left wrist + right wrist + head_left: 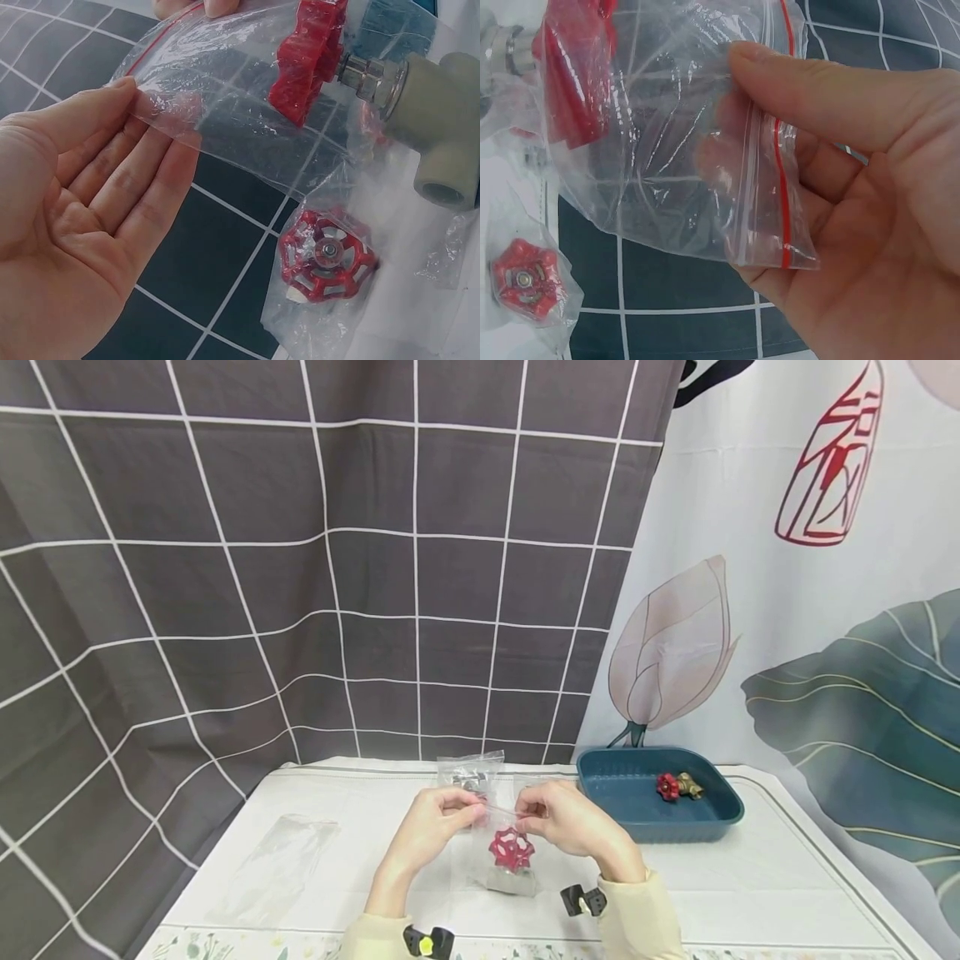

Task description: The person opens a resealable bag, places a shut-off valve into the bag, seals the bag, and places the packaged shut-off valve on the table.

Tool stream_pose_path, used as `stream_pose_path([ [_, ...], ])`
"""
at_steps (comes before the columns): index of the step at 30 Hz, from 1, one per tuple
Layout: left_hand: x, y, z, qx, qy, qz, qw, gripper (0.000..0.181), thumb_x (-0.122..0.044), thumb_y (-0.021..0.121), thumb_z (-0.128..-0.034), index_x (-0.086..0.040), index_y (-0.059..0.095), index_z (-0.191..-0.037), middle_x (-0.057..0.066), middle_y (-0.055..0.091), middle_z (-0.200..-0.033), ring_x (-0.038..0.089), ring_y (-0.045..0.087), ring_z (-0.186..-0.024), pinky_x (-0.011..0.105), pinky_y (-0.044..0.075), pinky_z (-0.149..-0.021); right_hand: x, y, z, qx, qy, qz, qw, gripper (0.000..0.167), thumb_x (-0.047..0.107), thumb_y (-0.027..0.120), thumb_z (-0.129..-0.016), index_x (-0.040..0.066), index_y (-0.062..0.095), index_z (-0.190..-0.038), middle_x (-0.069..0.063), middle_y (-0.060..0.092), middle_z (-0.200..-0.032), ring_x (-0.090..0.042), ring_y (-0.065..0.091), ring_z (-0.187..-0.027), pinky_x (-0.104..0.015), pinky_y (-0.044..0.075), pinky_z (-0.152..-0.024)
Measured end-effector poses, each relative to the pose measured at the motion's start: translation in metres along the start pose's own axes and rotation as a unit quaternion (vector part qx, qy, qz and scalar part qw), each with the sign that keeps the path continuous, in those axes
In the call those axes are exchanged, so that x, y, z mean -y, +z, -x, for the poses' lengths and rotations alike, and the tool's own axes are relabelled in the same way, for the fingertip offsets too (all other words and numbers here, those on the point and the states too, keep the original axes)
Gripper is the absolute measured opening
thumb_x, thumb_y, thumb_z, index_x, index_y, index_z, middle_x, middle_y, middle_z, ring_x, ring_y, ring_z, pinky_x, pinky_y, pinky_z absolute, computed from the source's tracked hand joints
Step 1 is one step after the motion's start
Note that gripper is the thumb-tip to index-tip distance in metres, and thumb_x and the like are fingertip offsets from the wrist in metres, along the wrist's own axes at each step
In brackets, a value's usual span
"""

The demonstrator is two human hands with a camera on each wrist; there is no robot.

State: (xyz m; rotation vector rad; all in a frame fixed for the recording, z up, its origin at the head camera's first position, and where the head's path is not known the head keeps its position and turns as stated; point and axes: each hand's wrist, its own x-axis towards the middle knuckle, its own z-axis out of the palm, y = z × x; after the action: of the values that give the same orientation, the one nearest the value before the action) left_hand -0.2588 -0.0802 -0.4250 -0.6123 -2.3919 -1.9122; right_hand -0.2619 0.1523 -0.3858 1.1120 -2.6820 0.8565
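Note:
A valve with a red handwheel and a grey-green tee-shaped body stands on the table inside a clear zip-lock bag. My left hand pinches one top corner of this bag between thumb and fingers. On the opposite side, my right hand grips the bag near its red-lined seal, thumb in front and fingers behind. The bag's top is stretched between both hands above the handwheel. Just beyond them lies another bagged valve, also with a red handwheel.
To the back right sits a dark blue tray holding a brass valve with a red handwheel. A flat clear bag lies on the table's left side. Behind the white-covered table hangs a grey gridded curtain.

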Motion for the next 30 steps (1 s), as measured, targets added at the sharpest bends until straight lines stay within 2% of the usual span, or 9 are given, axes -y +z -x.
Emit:
stream_pose_path([
  [9, 0.0001, -0.0008, 0.0007, 0.001, 0.016, -0.001, 0.9999, 0.022, -0.017, 0.069, -0.0922, 0.002, 0.07, -0.103, 0.016, 0.07, -0.108, 0.023, 0.07, -0.092, 0.027, 0.055, -0.08, 0.0039, -0.001, -0.0004, 0.002, 0.01, 0.025, 0.9996, 0.013, 0.005, 0.074, -0.085, 0.015, 0.069, -0.078, 0.015, 0.056, -0.069, -0.001, 0.05, -0.064, -0.022, 0.046, -0.059],
  [20, -0.0019, 0.0049, -0.0013, -0.032, 0.035, -0.043, 0.9979, 0.019, -0.02, 0.069, -0.0923, -0.001, 0.072, -0.097, 0.011, 0.072, -0.098, 0.02, 0.071, -0.088, 0.025, 0.056, -0.075, 0.0095, 0.0033, -0.0022, -0.048, -0.025, 0.096, 0.9939, 0.021, -0.006, 0.068, -0.085, 0.011, 0.066, -0.073, 0.01, 0.053, -0.064, -0.004, 0.045, -0.06, -0.023, 0.046, -0.058],
  [24, -0.0029, 0.0065, -0.002, -0.043, 0.028, -0.047, 0.9976, 0.019, -0.02, 0.069, -0.0925, -0.002, 0.072, -0.097, 0.009, 0.073, -0.095, 0.019, 0.071, -0.087, 0.025, 0.056, -0.074, 0.0081, 0.0057, -0.003, -0.039, -0.005, 0.099, 0.9943, 0.017, 0.0, 0.072, -0.084, 0.012, 0.064, -0.075, 0.011, 0.05, -0.064, -0.004, 0.044, -0.059, -0.023, 0.043, -0.055],
  [27, -0.003, 0.0064, -0.0018, -0.042, 0.022, -0.042, 0.998, 0.019, -0.02, 0.069, -0.0924, -0.001, 0.072, -0.098, 0.009, 0.073, -0.095, 0.018, 0.071, -0.087, 0.025, 0.056, -0.074, 0.0073, 0.0063, -0.0031, -0.028, 0.016, 0.086, 0.9958, 0.021, 0.003, 0.075, -0.082, 0.014, 0.059, -0.075, 0.013, 0.047, -0.063, -0.004, 0.042, -0.058, -0.023, 0.04, -0.053],
  [30, -0.0019, 0.0052, -0.0017, -0.038, 0.02, -0.037, 0.9984, 0.02, -0.02, 0.07, -0.0919, -0.001, 0.072, -0.098, 0.01, 0.073, -0.095, 0.019, 0.071, -0.088, 0.025, 0.056, -0.074, 0.0069, 0.0061, -0.0031, -0.023, 0.02, 0.074, 0.9968, 0.024, 0.002, 0.075, -0.082, 0.016, 0.058, -0.072, 0.014, 0.046, -0.063, -0.003, 0.043, -0.058, -0.022, 0.04, -0.054],
])
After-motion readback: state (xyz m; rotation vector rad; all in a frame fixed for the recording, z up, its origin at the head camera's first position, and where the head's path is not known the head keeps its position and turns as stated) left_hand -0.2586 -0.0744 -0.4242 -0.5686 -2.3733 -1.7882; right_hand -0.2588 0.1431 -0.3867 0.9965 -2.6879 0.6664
